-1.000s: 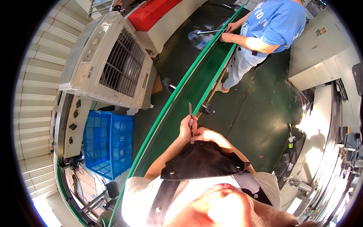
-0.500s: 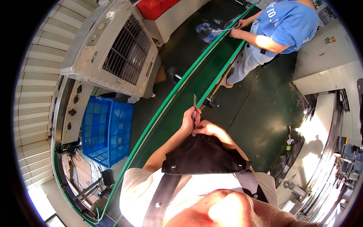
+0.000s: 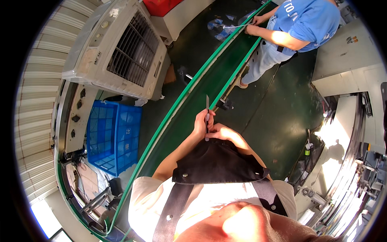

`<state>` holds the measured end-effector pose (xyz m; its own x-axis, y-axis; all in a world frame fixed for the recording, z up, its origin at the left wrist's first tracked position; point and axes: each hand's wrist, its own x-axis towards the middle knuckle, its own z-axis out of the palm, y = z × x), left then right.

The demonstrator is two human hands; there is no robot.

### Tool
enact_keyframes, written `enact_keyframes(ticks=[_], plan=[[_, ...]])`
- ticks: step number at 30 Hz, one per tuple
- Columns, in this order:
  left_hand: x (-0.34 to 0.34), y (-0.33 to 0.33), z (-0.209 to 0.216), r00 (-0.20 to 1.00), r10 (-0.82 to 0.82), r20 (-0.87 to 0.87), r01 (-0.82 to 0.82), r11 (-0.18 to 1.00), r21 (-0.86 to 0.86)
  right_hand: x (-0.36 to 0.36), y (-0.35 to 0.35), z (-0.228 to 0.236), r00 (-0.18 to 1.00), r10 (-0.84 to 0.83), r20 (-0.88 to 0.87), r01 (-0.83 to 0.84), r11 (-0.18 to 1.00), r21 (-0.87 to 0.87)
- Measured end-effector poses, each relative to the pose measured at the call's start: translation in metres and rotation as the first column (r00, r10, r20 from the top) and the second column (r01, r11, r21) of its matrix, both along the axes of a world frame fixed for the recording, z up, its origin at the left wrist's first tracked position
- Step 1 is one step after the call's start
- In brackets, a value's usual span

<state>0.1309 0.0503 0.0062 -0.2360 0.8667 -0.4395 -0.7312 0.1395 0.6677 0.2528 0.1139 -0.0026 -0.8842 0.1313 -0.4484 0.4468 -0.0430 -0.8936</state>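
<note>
A narrow grey strip [image 3: 207,103] with a slanted tip stands lengthwise in front of my dark apron; its exact kind cannot be made out. My left hand [image 3: 200,122] is closed around the strip's middle, the tip sticking out beyond the fingers. Close beside it, my right hand [image 3: 221,132] has its fingers curled in at the strip's lower end, partly hidden by each other. Both hands are over the near part of a green conveyor belt [image 3: 201,95] with raised green edges.
Across the belt, a co-worker in a blue shirt [image 3: 308,28] holds a thin pale strip [image 3: 237,26]. At left are a large air cooler [image 3: 107,52] and a blue plastic crate [image 3: 116,141]. Clear plastic bags [image 3: 217,28] lie beyond the belt; cabinets [image 3: 342,52] line the right.
The view has shifted slightly. My hands keep their hold on the grey strip, with little other movement. The co-worker's hands stay on the pale strip.
</note>
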Motion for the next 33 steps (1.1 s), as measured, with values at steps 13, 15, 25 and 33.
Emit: enact_keyframes(ticks=[13,15,25,33], plan=[[0.003,0.001,0.002,0.999,0.037,0.006,-0.037,0.999,0.004,0.001,0.002,0.003,1.0,0.014,0.003,-0.014,1.0,0.017],[-0.001,0.003,0.0,1.0,0.024,0.01,-0.024,1.0,0.005,-0.001,0.004,0.003,1.0,0.02,0.011,-0.021,0.999,0.032],[0.002,0.001,0.007,0.997,0.008,-0.077,-0.006,1.0,0.024,0.005,0.002,0.006,0.999,-0.024,-0.029,0.02,0.99,-0.139],[0.003,0.001,0.013,1.0,0.001,-0.03,-0.002,1.0,-0.012,0.006,0.002,0.011,0.999,-0.043,-0.012,0.042,0.993,-0.112]])
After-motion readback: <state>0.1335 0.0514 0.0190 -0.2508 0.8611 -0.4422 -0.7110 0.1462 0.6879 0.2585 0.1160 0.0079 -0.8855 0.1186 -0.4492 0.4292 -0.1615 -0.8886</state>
